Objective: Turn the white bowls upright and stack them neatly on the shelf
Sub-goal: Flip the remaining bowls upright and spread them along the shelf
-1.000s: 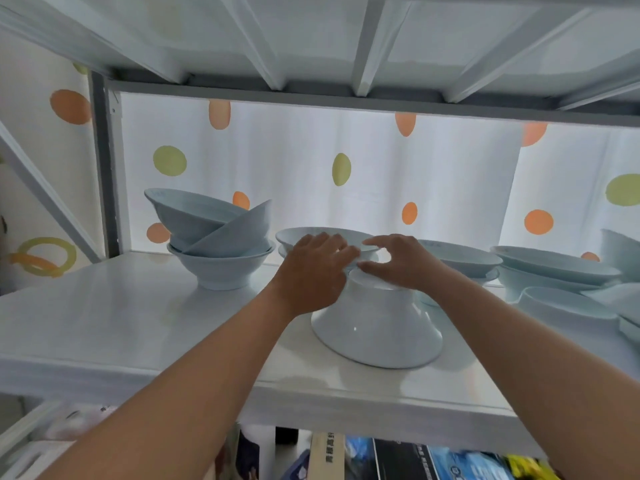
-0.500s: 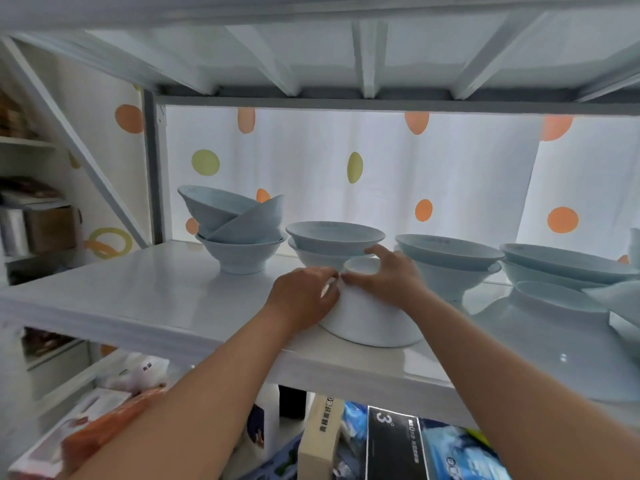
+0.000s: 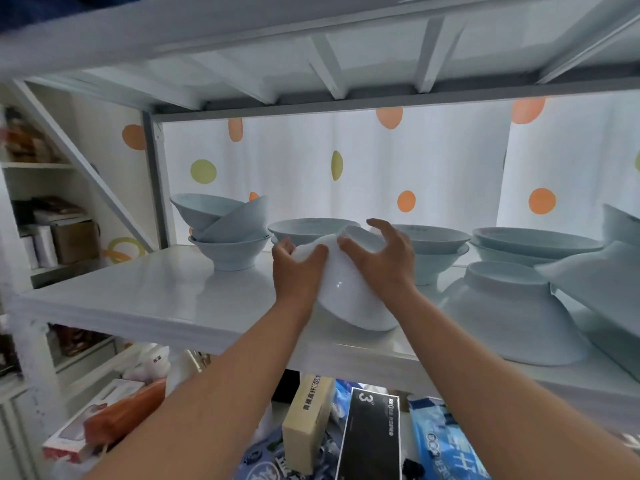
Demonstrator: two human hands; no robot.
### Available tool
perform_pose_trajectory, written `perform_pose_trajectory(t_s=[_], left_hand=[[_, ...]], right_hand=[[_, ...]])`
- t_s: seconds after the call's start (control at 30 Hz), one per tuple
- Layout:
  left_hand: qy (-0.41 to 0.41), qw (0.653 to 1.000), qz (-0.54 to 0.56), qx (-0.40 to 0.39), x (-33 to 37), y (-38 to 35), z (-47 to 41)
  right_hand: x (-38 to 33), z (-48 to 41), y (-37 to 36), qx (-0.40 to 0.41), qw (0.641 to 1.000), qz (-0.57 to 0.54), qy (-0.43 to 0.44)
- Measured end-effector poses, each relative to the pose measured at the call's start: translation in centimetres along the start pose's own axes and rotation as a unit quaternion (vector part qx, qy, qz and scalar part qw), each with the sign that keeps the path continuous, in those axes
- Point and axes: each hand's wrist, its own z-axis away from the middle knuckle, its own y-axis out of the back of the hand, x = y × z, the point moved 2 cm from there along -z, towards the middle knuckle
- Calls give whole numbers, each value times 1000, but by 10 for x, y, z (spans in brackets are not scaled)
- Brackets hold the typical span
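A white bowl (image 3: 346,292) is tilted at the shelf's front, foot pointing up and away, its near rim resting on the white shelf (image 3: 138,296). My left hand (image 3: 298,271) grips its left side and my right hand (image 3: 384,261) grips around the foot. Behind it stands an upright pair of stacked bowls (image 3: 304,230). At the back left sits a messy pile of three bowls (image 3: 225,230). To the right are further upright stacks (image 3: 433,244) (image 3: 533,244) and one upside-down bowl (image 3: 509,310).
Another tilted bowl (image 3: 595,278) leans at the far right edge. A dotted curtain (image 3: 346,168) closes the back. The upper shelf's ribs (image 3: 329,64) hang low overhead. Boxes and packets (image 3: 367,434) fill the level below.
Both hands have tipped the upside-down bowl from flat on the shelf to a tilt, far rim raised. The camera view has pulled back and shifted left.
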Motion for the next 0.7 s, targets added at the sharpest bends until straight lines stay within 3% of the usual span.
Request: perform_pose_trajectory(t_s=[0.17,0.33,0.5,0.6,0.7], left_hand=[[55,989,123,58,13,-1,1],[90,981,154,-79,33,2,-2],[-67,989,-50,-123,70,3,-1],[-205,945,-207,-149,80,-2,4],[-297,884,-309,-187,78,-6,15]], right_hand=[[-6,10,3,50,996,-70,-32],[-11,20,-1,102,986,-121,-47],[-8,24,7,25,984,-162,-70],[-1,28,24,-10,995,-93,-20],[0,32,41,7,997,48,66]])
